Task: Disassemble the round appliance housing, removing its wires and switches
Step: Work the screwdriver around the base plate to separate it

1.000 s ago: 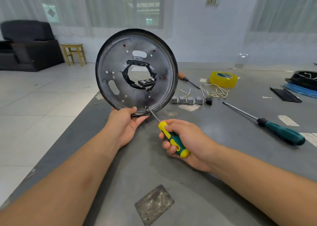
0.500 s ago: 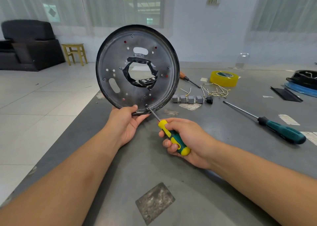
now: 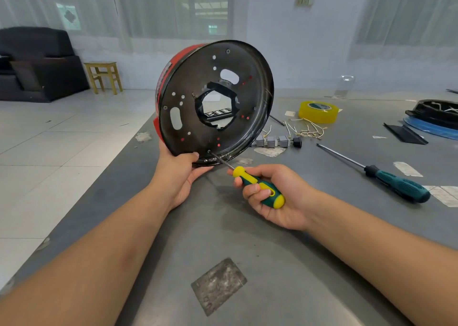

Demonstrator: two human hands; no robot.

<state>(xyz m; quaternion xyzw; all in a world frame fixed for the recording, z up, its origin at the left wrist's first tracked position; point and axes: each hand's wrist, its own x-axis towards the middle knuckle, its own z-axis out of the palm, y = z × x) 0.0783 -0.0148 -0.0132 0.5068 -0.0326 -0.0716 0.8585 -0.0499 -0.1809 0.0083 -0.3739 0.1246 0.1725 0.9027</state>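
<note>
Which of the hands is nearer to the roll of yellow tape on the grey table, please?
Right. The right hand sits below-left of the yellow tape roll; the left hand is farther left, under the round black housing.

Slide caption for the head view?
Left hand holds round housing upright; right hand sets yellow-green screwdriver to a rim screw.

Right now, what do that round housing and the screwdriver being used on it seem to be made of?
The round housing looks like thin pressed sheet metal: dark, dull face with punched holes, glossy rolled rim, red coating outside. The screwdriver has a slim, bare grey shaft, probably steel, and a smooth yellow-and-green handle, likely plastic, perhaps rubbery. The left hand holds the housing and the right hand grips the handle.
</note>
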